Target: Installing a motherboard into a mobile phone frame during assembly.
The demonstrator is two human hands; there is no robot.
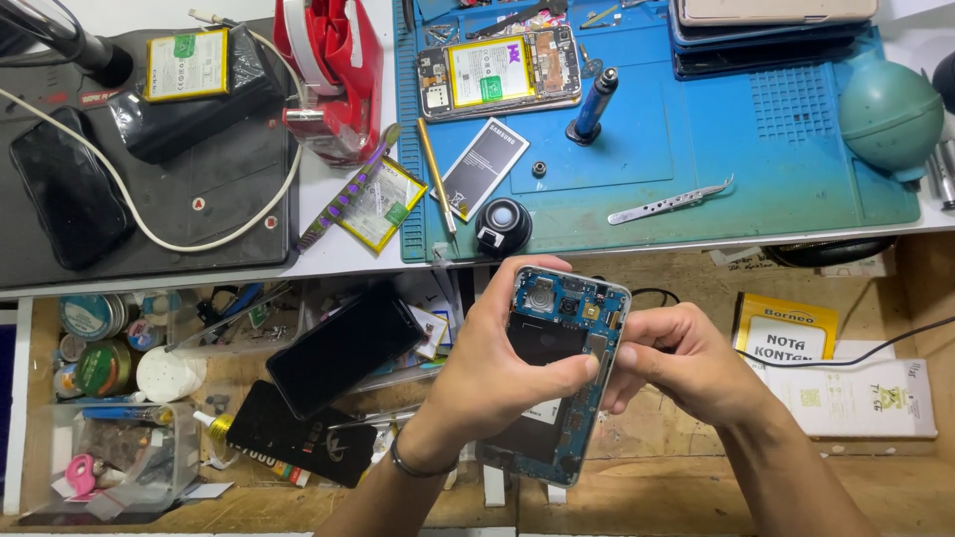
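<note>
Both hands grip the opened phone (pixel 562 368): left hand (pixel 497 368) fingers clamped around it, right hand (pixel 676 363) seemingly pinching its edge.

Bright, even, sharp overhead light

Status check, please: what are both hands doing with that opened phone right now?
Left hand grips the opened phone, back cover off. Right hand pinches at its right edge. Held over the open drawer; nothing blocking.

White bench (pixel 348 261) carrying blue work mat (pixel 696 139), black mat (pixel 199 209), red tape dispenser (pixel 333 75); tweezers (pixel 668 202), opened phone (pixel 500 72) on blue mat.
</note>
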